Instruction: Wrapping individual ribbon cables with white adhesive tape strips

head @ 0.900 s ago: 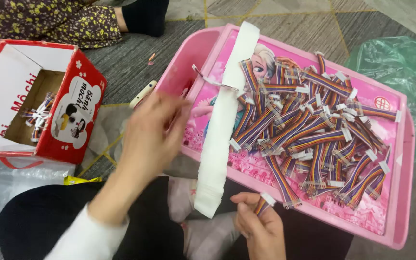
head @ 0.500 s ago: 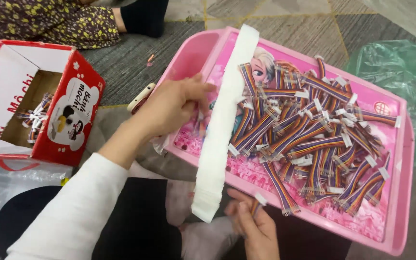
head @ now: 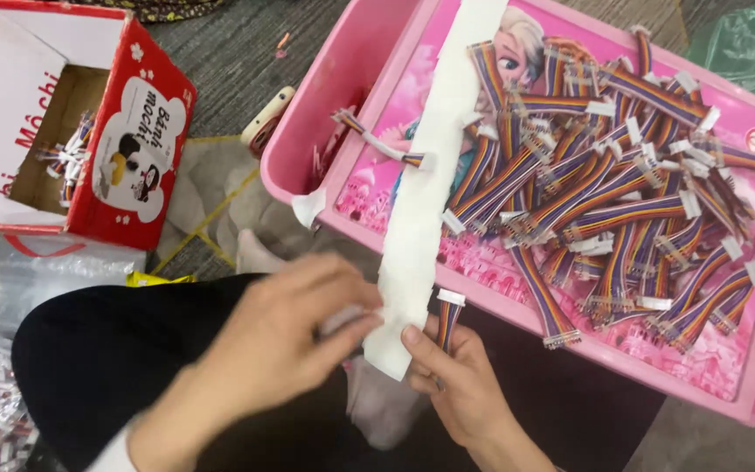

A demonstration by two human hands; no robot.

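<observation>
White tape strip (head: 425,188) hangs from the pink tray (head: 325,140) to the near edge, its end pinched by the left hand (head: 281,345). Right hand (head: 456,385) grips a striped cable (head: 447,316); pressing it squarely on the strip should work best.

Red-and-white cardboard box (head: 72,131) far left of grip; clear plastic bag (head: 63,275) below it; green bag (head: 749,48) far upper right.

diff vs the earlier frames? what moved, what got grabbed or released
The left hand came back from the pink tray to the lap and now touches the lower end of the white strip. The right hand still holds one rainbow cable there. Cable pile and red box unchanged.
</observation>
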